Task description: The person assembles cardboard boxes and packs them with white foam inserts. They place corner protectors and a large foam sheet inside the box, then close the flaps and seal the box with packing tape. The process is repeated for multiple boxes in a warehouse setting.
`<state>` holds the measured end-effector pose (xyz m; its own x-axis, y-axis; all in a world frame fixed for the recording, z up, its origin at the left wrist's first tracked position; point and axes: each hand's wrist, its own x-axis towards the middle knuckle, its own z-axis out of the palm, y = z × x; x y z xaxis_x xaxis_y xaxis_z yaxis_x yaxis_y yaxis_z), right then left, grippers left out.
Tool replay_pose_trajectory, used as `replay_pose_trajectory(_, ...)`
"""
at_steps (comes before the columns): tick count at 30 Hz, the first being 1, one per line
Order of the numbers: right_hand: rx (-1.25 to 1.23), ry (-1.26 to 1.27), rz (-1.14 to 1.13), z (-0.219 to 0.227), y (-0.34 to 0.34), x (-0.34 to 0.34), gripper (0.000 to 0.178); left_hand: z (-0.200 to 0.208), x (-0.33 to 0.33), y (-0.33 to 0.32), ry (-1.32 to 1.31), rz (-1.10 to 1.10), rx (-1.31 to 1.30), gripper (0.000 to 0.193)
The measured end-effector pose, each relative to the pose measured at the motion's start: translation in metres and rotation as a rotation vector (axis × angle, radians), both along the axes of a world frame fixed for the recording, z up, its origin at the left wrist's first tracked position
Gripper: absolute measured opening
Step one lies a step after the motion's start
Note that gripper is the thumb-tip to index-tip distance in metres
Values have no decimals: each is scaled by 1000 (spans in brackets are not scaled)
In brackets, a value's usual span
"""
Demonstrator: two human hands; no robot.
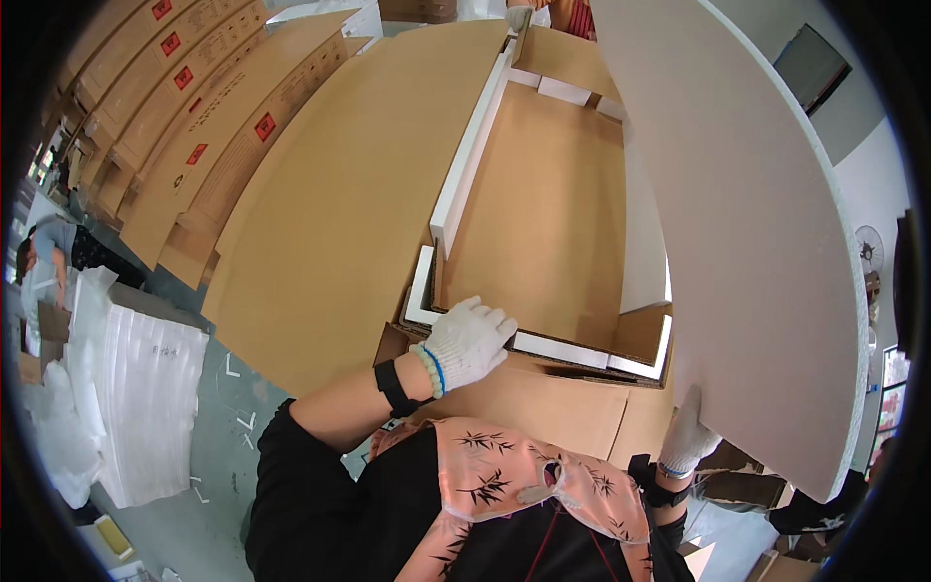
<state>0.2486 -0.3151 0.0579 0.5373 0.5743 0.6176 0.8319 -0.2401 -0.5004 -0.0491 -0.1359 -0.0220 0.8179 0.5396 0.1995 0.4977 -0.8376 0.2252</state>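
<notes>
A white stack [150, 407] stands at left near a stooping person [58, 237], a round fan [869, 247] far right.

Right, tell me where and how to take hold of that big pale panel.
Grip the pale panel by its rim, coming from the wearer's near side: probably the right hand at the near edge, where it is now, and the left hand on the long outer edge. It is broad and flat, with no handle showing, so the narrow rim likely gives the surest hold.
</notes>
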Motion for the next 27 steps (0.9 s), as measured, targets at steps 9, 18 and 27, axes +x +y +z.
replay_pose_trajectory(9, 52, -37, 177, -45, 35, 23, 19, 3, 5, -13, 96, 59, -27, 38)
replay_pose_trajectory(18, -629, -451, 436, -11, 69, -11, 69, 3, 8, -19, 101, 89, -50, 41)
replay_pose_trajectory(27, -1497, -697, 789, -52, 190, -10, 80, 4, 19, -18, 72, 108, 33, 20)
